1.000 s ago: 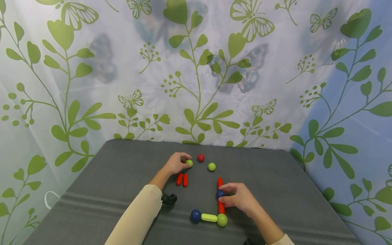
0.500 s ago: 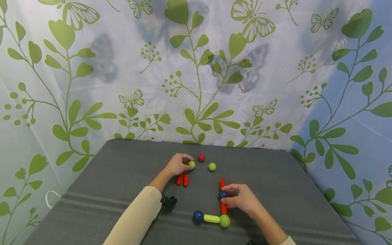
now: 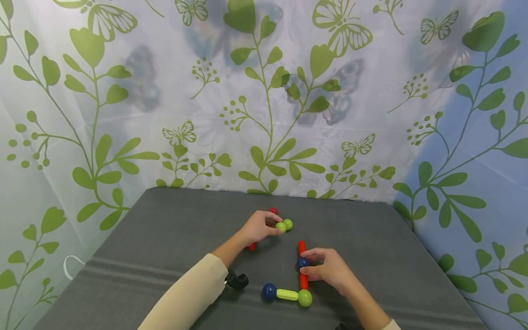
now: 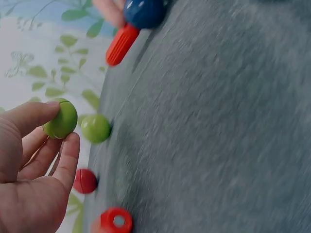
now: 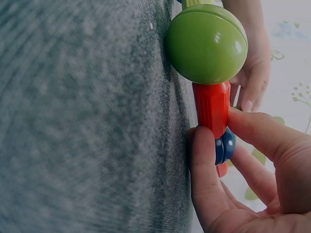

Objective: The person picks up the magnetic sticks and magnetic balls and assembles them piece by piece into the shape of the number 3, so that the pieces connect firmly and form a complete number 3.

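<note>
My left hand (image 3: 260, 227) pinches a green ball (image 4: 61, 119) between thumb and fingertips, off the cloth. Just past it, a second green ball (image 3: 288, 224) rests on the table. My right hand (image 3: 327, 268) grips a blue ball (image 3: 303, 262) between thumb and fingers. Red rods join that ball on both sides; the near red rod (image 5: 212, 108) runs to a large green ball (image 3: 305, 298). From there a yellow-green rod (image 3: 287, 294) leads left to another blue ball (image 3: 269, 292).
A red ball (image 4: 85, 181) lies behind my left hand. Loose red rods (image 3: 252, 246) are partly covered by my left forearm. Grey cloth covers the table (image 3: 173, 229), with a leaf-patterned curtain (image 3: 198, 151) behind it.
My left hand has carried its green ball to the right, close to the other green ball. My right hand keeps its grip on the blue ball; the joined pieces shifted slightly right.
</note>
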Action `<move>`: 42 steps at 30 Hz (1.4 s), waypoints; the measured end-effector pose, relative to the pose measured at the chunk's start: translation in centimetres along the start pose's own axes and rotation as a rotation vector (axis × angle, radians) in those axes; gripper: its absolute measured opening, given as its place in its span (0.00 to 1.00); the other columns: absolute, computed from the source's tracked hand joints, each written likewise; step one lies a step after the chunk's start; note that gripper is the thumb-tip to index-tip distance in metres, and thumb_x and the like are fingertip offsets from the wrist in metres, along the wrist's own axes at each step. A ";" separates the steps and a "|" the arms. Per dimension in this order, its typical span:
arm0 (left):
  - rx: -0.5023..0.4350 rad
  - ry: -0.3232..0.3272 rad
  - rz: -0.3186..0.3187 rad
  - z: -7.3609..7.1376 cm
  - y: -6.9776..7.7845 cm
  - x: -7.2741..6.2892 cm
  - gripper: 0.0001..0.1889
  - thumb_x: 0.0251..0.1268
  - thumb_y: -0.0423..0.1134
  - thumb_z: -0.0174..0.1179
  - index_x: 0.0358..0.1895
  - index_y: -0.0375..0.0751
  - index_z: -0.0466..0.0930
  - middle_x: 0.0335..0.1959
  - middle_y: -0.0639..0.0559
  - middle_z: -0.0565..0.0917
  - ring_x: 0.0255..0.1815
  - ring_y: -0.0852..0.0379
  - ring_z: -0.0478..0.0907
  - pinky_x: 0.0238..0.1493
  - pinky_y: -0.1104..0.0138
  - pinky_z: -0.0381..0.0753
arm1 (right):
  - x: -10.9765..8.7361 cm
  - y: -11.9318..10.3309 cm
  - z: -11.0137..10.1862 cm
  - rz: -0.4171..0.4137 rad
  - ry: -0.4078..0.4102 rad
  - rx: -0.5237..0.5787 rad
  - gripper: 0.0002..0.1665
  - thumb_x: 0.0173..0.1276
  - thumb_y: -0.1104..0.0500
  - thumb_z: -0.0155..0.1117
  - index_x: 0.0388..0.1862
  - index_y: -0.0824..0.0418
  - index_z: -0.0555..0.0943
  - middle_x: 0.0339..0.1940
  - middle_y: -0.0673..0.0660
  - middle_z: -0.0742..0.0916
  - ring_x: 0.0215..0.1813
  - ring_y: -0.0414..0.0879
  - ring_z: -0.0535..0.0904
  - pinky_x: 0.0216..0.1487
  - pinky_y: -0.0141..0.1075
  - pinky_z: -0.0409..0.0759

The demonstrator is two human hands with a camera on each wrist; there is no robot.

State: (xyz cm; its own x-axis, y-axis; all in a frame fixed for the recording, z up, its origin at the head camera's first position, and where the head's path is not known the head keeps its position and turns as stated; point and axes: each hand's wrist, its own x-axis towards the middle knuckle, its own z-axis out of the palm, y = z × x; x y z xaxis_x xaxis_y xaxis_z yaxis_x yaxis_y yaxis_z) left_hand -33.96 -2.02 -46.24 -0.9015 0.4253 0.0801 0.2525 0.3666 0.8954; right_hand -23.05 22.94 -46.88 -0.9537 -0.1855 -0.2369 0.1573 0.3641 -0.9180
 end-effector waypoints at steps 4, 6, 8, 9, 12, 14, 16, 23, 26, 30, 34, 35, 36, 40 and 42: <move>-0.008 -0.012 -0.005 1.2 0.4 0.2 0.14 0.59 0.35 0.75 0.49 0.41 0.88 0.44 0.50 0.89 0.43 0.58 0.84 0.46 0.66 0.85 | -0.1 0.0 0.0 -0.004 0.000 -0.003 0.30 0.57 0.65 0.80 0.59 0.68 0.83 0.54 0.67 0.84 0.41 0.51 0.90 0.42 0.45 0.89; -0.021 -0.017 -0.014 1.8 0.5 0.4 0.14 0.59 0.33 0.75 0.49 0.39 0.88 0.44 0.49 0.89 0.43 0.58 0.84 0.47 0.66 0.86 | 0.0 0.0 0.0 -0.002 0.005 -0.002 0.30 0.56 0.65 0.81 0.59 0.69 0.83 0.54 0.67 0.84 0.41 0.51 0.90 0.42 0.45 0.89; -0.030 -0.022 -0.032 2.2 0.5 0.5 0.15 0.59 0.33 0.75 0.49 0.38 0.87 0.44 0.49 0.89 0.43 0.58 0.84 0.46 0.65 0.86 | 0.1 0.0 -0.1 -0.003 0.005 -0.006 0.30 0.56 0.65 0.81 0.59 0.69 0.83 0.54 0.67 0.84 0.41 0.51 0.89 0.42 0.45 0.89; -0.028 -0.021 -0.041 2.4 0.5 0.6 0.15 0.59 0.33 0.75 0.49 0.38 0.88 0.44 0.49 0.89 0.43 0.58 0.84 0.46 0.65 0.86 | 0.1 0.1 -0.1 -0.004 0.003 -0.006 0.30 0.56 0.65 0.81 0.59 0.69 0.83 0.54 0.67 0.84 0.41 0.51 0.89 0.42 0.45 0.89; -0.016 -0.011 -0.059 3.0 0.4 0.9 0.15 0.58 0.33 0.75 0.49 0.38 0.88 0.44 0.48 0.89 0.43 0.58 0.83 0.46 0.65 0.85 | 0.2 0.2 -0.1 -0.004 0.000 -0.003 0.31 0.56 0.64 0.81 0.59 0.68 0.83 0.54 0.67 0.84 0.41 0.51 0.90 0.42 0.45 0.89; 0.002 0.000 -0.074 3.4 0.4 1.1 0.15 0.58 0.33 0.75 0.49 0.38 0.88 0.43 0.49 0.89 0.43 0.58 0.83 0.45 0.65 0.85 | 0.3 0.2 -0.1 -0.003 -0.001 -0.001 0.31 0.56 0.64 0.81 0.59 0.68 0.83 0.54 0.66 0.85 0.41 0.50 0.89 0.42 0.45 0.89; 0.003 0.008 -0.085 3.7 0.4 1.2 0.15 0.58 0.33 0.75 0.49 0.38 0.88 0.43 0.48 0.89 0.43 0.58 0.83 0.45 0.64 0.84 | 0.2 0.2 -0.1 0.000 -0.003 -0.002 0.31 0.56 0.64 0.81 0.59 0.68 0.82 0.54 0.66 0.85 0.41 0.50 0.89 0.42 0.45 0.89; 0.003 0.027 -0.102 4.6 0.9 1.7 0.15 0.56 0.34 0.77 0.48 0.39 0.89 0.41 0.49 0.90 0.41 0.58 0.83 0.44 0.64 0.84 | 0.0 -0.1 -0.2 -0.002 -0.005 -0.006 0.31 0.57 0.65 0.80 0.59 0.69 0.82 0.54 0.67 0.85 0.41 0.51 0.89 0.42 0.46 0.89; 0.024 0.040 -0.107 4.9 1.0 2.0 0.14 0.56 0.35 0.77 0.47 0.41 0.90 0.41 0.50 0.91 0.41 0.59 0.83 0.43 0.67 0.84 | 0.0 -0.1 -0.2 -0.007 -0.011 0.000 0.31 0.57 0.65 0.80 0.60 0.69 0.82 0.54 0.66 0.85 0.41 0.51 0.89 0.42 0.46 0.89; 0.044 0.052 -0.113 5.2 1.0 2.3 0.13 0.55 0.34 0.77 0.45 0.41 0.90 0.40 0.50 0.91 0.42 0.59 0.83 0.42 0.67 0.83 | 0.1 0.0 -0.2 -0.018 -0.026 0.010 0.31 0.57 0.65 0.80 0.60 0.69 0.82 0.54 0.67 0.85 0.41 0.51 0.89 0.42 0.46 0.89; 0.054 0.050 -0.112 5.3 1.1 2.5 0.13 0.55 0.34 0.78 0.45 0.40 0.90 0.39 0.49 0.91 0.40 0.58 0.83 0.40 0.68 0.82 | 0.0 -0.1 -0.2 -0.026 -0.029 0.013 0.31 0.57 0.65 0.80 0.60 0.70 0.81 0.54 0.67 0.84 0.41 0.52 0.90 0.43 0.46 0.89; 0.059 0.047 -0.109 5.3 1.1 2.6 0.13 0.55 0.34 0.78 0.45 0.40 0.90 0.39 0.49 0.91 0.40 0.58 0.83 0.39 0.68 0.82 | 0.0 -0.1 -0.2 -0.027 -0.030 0.012 0.31 0.58 0.65 0.80 0.60 0.70 0.81 0.54 0.67 0.84 0.41 0.52 0.90 0.43 0.47 0.89; 0.062 0.043 -0.107 5.3 1.2 2.6 0.13 0.55 0.34 0.78 0.45 0.40 0.90 0.39 0.49 0.91 0.39 0.59 0.83 0.38 0.68 0.82 | 0.0 -0.1 -0.2 -0.028 -0.030 0.012 0.31 0.58 0.65 0.79 0.60 0.71 0.81 0.54 0.67 0.84 0.41 0.52 0.89 0.43 0.47 0.89; 0.077 0.017 -0.096 5.3 1.4 2.6 0.14 0.56 0.34 0.77 0.46 0.39 0.90 0.40 0.49 0.91 0.38 0.59 0.83 0.37 0.69 0.81 | 0.1 -0.1 -0.2 -0.029 -0.026 0.009 0.31 0.58 0.66 0.79 0.60 0.71 0.81 0.54 0.67 0.84 0.42 0.51 0.89 0.43 0.47 0.89; 0.078 0.003 -0.089 5.3 1.5 2.5 0.14 0.56 0.33 0.77 0.46 0.38 0.89 0.41 0.48 0.91 0.39 0.59 0.84 0.37 0.69 0.82 | 0.1 0.0 -0.1 -0.029 -0.026 0.012 0.31 0.58 0.66 0.79 0.60 0.71 0.81 0.54 0.67 0.85 0.41 0.51 0.89 0.43 0.47 0.89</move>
State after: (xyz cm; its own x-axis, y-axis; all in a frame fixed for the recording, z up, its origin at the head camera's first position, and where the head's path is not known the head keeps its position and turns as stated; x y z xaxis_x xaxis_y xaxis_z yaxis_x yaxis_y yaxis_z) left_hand -33.98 3.99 -46.97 -0.9226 0.3858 0.0027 0.1973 0.4660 0.8625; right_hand -23.20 23.04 -46.84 -0.9508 -0.2200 -0.2180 0.1327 0.3468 -0.9285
